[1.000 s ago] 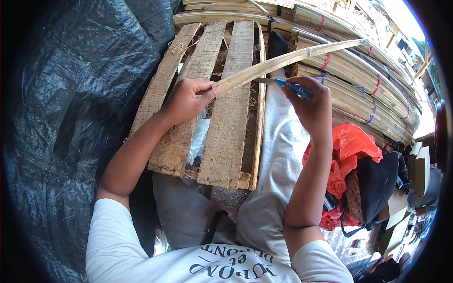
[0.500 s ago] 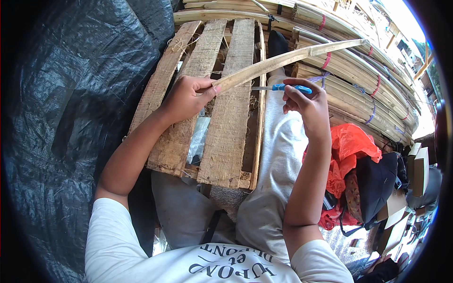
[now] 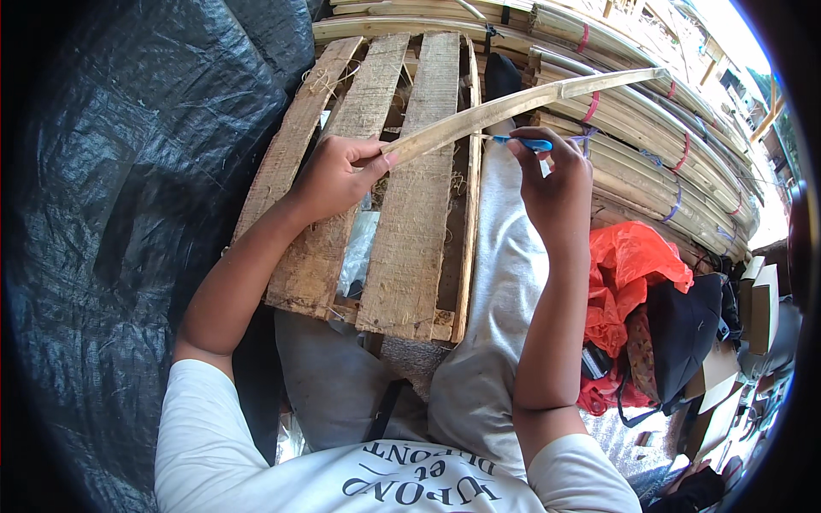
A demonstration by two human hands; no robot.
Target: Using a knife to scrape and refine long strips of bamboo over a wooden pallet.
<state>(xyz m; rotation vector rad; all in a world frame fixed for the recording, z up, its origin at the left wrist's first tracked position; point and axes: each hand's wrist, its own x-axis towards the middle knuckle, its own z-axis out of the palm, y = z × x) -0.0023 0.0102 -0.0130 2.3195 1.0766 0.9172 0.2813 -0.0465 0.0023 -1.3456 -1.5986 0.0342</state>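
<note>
A long, pale bamboo strip (image 3: 509,107) slants up to the right across a slatted wooden crate (image 3: 419,214). My left hand (image 3: 344,179) pinches its lower end between thumb and fingers, just above the slats. Closed round the blue handle of a slim metal-shafted tool (image 3: 534,144) is my right hand (image 3: 554,175), just below the middle of the strip. The shaft points left toward the strip's lower edge. Most of it is hidden, so I cannot tell whether it is a knife or a screwdriver.
Bundles of long sticks (image 3: 658,154), tied with coloured bands, lie at the back right. A dark tarpaulin (image 3: 137,214) covers the left side. To the right are a red plastic bag (image 3: 629,261), a dark bag (image 3: 684,329) and cardboard boxes (image 3: 714,376). The crate lies by my legs.
My right hand has turned and moved slightly up with the blue-handled tool, bringing it closer to the bamboo strip; less of the metal shaft shows. My left hand and the strip are nearly still.
</note>
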